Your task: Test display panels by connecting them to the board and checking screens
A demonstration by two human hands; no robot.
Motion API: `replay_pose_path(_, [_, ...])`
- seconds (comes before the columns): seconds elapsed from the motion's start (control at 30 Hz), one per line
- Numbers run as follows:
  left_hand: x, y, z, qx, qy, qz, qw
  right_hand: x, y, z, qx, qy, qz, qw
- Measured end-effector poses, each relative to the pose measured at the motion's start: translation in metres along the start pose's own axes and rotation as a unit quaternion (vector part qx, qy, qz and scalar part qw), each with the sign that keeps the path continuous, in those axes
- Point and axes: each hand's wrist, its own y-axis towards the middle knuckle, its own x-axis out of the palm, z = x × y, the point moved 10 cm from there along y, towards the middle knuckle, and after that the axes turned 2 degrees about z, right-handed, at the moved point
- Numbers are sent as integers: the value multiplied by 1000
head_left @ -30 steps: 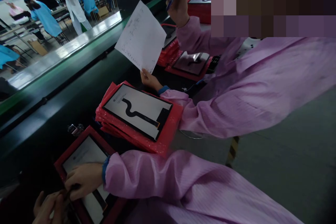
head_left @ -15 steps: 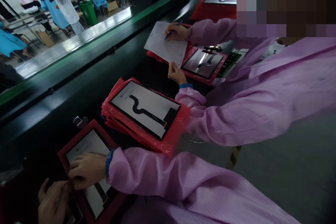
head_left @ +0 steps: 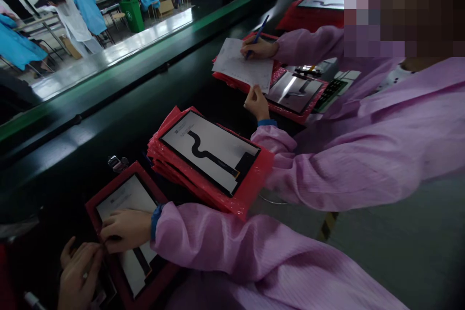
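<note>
At the lower left, my right hand (head_left: 127, 230) lies over a display panel (head_left: 137, 278) with a black ribbon cable on its pale back. Its fingers are curled and pinched together at the panel's left edge. My left hand (head_left: 80, 273) is just beside it, fingers bent and pressed together, their tips meeting the right hand's. Whatever is between the fingertips is too dark and small to make out. Under the panel is a red bubble-wrap sheet (head_left: 95, 219). Up and to the right, another display panel (head_left: 221, 150) rests on a stack of red bubble-wrap bags (head_left: 174, 157).
A co-worker in a pink smock (head_left: 348, 164) stands at the right, writing on a paper sheet (head_left: 241, 65) with a blue pen (head_left: 258, 34). A shiny metal piece (head_left: 118, 163) sits behind my panel. The green-edged rail (head_left: 119, 75) runs along the far side.
The view has shifted a little, so the bench things sit farther right. My hands stay together at the panel's edge. The co-worker's pen now stands more upright on the paper.
</note>
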Motion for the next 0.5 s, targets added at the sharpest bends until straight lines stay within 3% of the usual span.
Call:
replay_pose_path(0.3, [-8,-2,30,41,17,56,997,9,-6,-4,-12,22,21,999])
replay_pose_path(0.5, [-3,-1,39,-9,5,20,1000,7,-15,-6,-6,71,43,997])
